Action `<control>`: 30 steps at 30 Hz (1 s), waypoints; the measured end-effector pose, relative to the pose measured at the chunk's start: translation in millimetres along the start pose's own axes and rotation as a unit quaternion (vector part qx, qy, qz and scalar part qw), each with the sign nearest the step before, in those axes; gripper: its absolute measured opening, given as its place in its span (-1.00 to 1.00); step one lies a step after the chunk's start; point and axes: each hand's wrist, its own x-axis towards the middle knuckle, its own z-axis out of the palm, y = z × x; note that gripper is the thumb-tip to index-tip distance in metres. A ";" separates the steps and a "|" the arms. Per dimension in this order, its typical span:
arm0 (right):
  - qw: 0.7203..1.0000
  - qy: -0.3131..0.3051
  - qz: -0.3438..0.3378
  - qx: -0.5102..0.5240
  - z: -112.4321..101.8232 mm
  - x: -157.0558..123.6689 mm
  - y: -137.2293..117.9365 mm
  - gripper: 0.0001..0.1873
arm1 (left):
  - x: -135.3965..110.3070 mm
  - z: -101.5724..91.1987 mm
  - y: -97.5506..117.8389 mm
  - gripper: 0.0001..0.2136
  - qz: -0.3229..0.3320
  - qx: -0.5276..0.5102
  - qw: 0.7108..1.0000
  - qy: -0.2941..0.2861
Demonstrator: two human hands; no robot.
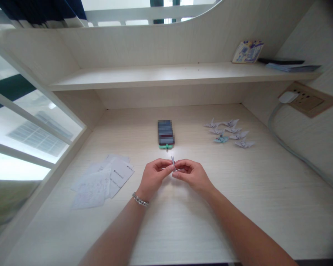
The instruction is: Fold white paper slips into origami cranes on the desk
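Observation:
Between my two hands, above the middle of the desk, is a small piece of folded paper (172, 160) with thin points standing up. My left hand (157, 171) pinches it from the left between thumb and fingers, and a chain bracelet (140, 199) circles that wrist. From the right, my right hand (192, 173) pinches the same paper, its thumb below the forefinger. Much of the paper is hidden by my fingertips. Just beyond my hands lies a phone (165, 133) with a green lower edge and a blurred screen.
Several folded paper cranes (229, 131), one bluish, sit at the back right. Loose paper sheets (100, 184) overlap on the left. A shelf (155, 75) crosses above the desk, bearing a small packet (248, 52). A cable (294, 155) runs from a wall socket (310, 99) down the right side.

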 end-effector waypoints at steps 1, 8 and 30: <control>1.000 0.001 -0.001 0.000 -0.4 0.1 0.5 -0.69 | 0.0 -0.2 0.0 -0.81 -0.001 -0.001 1.000 -0.001; 1.000 0.003 -0.006 0.005 -1.8 1.2 2.0 -0.70 | 0.0 0.2 1.1 -0.81 -0.013 -0.016 1.000 -0.002; 1.000 0.004 0.001 -0.004 -1.4 0.4 0.8 -0.67 | 0.5 -0.3 1.4 -0.78 -0.017 -0.030 0.999 0.004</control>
